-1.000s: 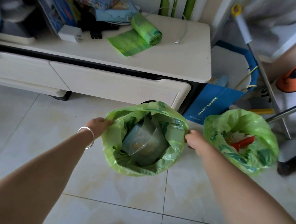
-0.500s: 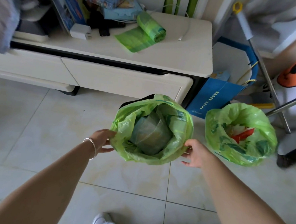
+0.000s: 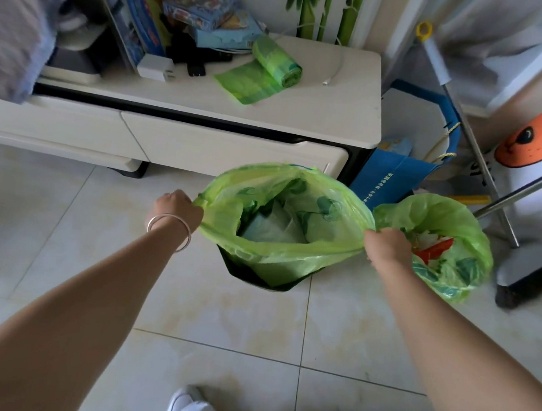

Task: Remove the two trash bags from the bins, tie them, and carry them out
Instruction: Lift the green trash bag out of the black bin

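Note:
A green trash bag (image 3: 279, 257) sits partly raised out of a black bin (image 3: 252, 276) on the tiled floor, with pale waste visible inside. My left hand (image 3: 178, 207) grips the bag's left rim. My right hand (image 3: 387, 248) grips its right rim, and the mouth is stretched wide between them. A second green trash bag (image 3: 453, 237) lines another bin just to the right, holding red and white waste. That bin itself is hidden by its bag.
A low white cabinet (image 3: 205, 117) stands behind, with a roll of green bags (image 3: 273, 66) and boxes on top. A blue paper bag (image 3: 390, 176), a metal stand (image 3: 494, 201) and its base (image 3: 527, 281) crowd the right side. My white shoes (image 3: 191, 408) show at the bottom.
Both hands closed on the left bag's rim and pulled it up and outward, exposing the black bin's front edge. The view tilted down, showing my shoes.

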